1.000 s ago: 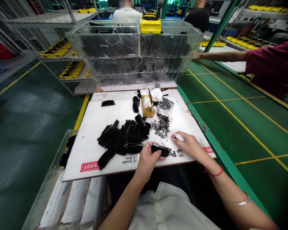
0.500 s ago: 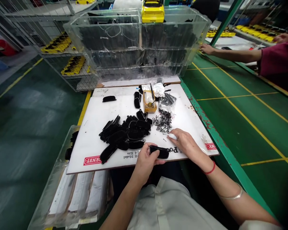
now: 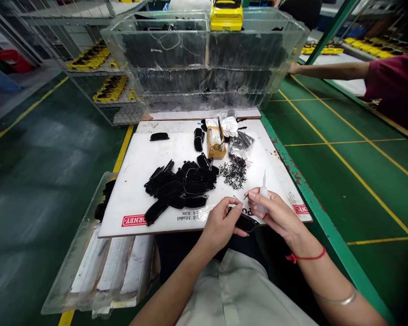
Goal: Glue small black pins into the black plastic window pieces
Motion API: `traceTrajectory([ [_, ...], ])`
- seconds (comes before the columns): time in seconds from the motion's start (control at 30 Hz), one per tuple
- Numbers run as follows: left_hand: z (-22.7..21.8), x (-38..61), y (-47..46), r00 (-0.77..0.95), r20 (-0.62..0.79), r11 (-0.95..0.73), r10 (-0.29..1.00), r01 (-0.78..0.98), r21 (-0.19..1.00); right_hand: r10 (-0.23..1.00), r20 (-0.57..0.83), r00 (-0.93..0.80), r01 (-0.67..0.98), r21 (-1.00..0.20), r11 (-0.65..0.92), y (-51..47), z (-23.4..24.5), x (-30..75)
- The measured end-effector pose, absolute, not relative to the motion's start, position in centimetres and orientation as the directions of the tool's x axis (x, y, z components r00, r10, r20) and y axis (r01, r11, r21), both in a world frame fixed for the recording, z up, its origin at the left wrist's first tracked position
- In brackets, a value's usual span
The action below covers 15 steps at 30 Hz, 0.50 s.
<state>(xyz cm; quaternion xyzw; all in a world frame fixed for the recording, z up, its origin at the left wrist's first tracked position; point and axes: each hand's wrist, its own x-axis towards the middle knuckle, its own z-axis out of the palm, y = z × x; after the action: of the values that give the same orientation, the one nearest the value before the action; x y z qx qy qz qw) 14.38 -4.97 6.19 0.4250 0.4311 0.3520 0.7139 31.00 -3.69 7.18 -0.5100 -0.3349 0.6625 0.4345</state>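
At lower centre, the left hand pinches a black panel. To its right, the right hand has come closer, gripping a white bottle, nozzle now upward, its fingertips seemingly pinching a dark pin; panel and pin apparently now meet for handling together.

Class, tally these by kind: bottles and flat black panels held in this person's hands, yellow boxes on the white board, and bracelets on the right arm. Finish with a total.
Bottle in the right hand: 1
Black panel in the left hand: 1
Yellow box: 1
Bracelets: 2
Total: 5
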Motion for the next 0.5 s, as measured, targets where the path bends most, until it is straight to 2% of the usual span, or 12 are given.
traceTrajectory([
  [0.23, 6.7, 14.9, -4.8, 0.417, -0.240, 0.327, 0.877, -0.152, 0.933, 0.914, -0.383, -0.135, -0.226, -0.886, -0.405, -4.7, 7.6, 30.2],
  [0.5, 6.7, 14.4, -5.1, 0.421, -0.281, 0.350, 0.862, -0.096, 0.932, 0.929, -0.356, -0.098, -0.036, -0.932, -0.360, -4.5, 7.9, 31.5],
])
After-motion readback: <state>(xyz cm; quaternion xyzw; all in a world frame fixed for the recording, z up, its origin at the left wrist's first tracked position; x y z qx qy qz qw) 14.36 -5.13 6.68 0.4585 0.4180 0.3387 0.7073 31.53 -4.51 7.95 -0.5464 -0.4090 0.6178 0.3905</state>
